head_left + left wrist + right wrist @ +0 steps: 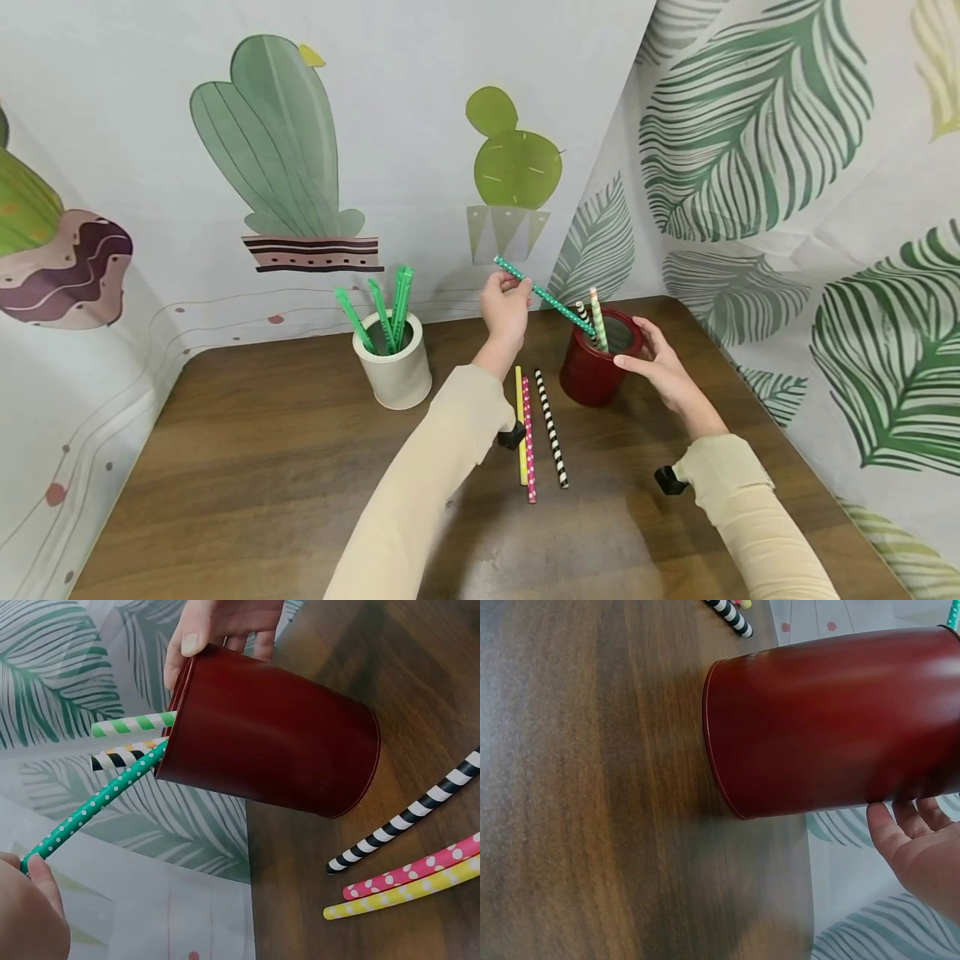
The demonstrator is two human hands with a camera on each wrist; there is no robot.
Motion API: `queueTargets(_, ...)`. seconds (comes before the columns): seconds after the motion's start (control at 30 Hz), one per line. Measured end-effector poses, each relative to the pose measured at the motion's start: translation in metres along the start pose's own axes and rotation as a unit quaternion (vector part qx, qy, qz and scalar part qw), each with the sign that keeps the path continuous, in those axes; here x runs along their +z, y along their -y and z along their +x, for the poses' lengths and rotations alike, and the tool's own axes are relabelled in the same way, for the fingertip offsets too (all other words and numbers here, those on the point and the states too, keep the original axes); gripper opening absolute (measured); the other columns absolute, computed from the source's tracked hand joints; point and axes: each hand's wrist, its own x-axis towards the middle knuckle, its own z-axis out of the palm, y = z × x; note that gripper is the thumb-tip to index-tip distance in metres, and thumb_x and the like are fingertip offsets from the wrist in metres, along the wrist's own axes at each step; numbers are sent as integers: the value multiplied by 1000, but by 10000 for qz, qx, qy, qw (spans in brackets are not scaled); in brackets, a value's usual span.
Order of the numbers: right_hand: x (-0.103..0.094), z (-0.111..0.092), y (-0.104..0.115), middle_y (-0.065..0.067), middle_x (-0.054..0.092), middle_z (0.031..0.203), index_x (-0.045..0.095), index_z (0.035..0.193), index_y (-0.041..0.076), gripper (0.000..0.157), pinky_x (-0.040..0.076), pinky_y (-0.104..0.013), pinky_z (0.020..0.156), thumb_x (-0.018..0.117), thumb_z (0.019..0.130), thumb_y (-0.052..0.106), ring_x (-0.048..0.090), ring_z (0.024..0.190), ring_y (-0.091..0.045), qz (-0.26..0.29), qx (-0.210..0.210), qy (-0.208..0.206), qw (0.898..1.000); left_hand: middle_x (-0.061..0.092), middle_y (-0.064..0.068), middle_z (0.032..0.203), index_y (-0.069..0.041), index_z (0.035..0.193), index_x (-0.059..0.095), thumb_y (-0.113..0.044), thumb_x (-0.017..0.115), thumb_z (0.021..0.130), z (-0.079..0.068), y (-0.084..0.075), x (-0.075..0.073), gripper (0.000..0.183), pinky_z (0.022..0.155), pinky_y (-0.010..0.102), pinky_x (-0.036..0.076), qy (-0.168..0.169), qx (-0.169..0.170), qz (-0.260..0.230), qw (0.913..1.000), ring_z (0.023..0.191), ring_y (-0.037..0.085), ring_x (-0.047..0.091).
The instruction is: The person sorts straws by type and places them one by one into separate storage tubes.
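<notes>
My left hand (506,310) pinches a green paper straw with white dots (547,297) near its upper end. The straw slants down to the right, its lower end at the mouth of a dark red cylindrical holder (277,735). My right hand (660,367) grips that holder by the rim, thumb on the near side and fingers round the right. Inside the holder lean a green-and-white striped straw (135,724) and a black-and-white striped straw (120,758), with an orange-striped one partly hidden between them. The holder stands upright on the table.
On the brown wooden table (247,467) lie a yellow straw (523,454), a pink dotted straw (529,442) and a black-and-white striped straw (551,429). A cream holder (397,379) with several green wrapped sticks (402,304) stands left. A patterned cloth (420,125) hangs behind.
</notes>
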Motion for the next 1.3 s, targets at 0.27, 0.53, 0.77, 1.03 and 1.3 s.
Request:
queueTargets(0.27,1,1,-1,-16,13,146,9,141,11,79,18,-48,104,61,81,8,14,131,-30,-9,-36,-29,10000,61,9,88,-3,94,57,-10,62,81,-3,2,12,15,56,19,50,261,457,766,9957,75,23,65)
queueTargets(0.53,0,1,-1,-16,15,145,10,141,11,78,28,-37,96,61,81,11,20,128,-28,-111,-21,-23,9999,60,10,87,-3,94,58,-11,61,82,-12,6,19,15,56,19,50,637,471,1296,9884,72,27,63)
queueTargets(0.77,0,1,0,-18,14,145,9,141,8,80,18,-48,104,62,81,10,16,130,-29,-38,-67,-6,10000,61,11,82,-1,90,58,-9,62,81,-19,15,22,12,56,20,50,913,458,1464,9839,69,27,64)
queueTargets(1.03,0,2,-1,-18,16,144,10,140,8,79,14,-49,106,61,80,8,14,131,-28,-6,-117,-27,9999,63,6,79,-5,87,61,-15,63,80,-26,28,26,12,55,19,48,927,329,1924,9764,58,11,60)
queueTargets(1.3,-1,1,-2,-19,14,145,10,140,8,80,12,-50,107,62,80,8,13,132,-29,10,-118,-31,9999,64,0,77,-11,85,63,-25,64,79,-35,37,28,14,61,21,42,993,364,2644,9586,73,11,56)
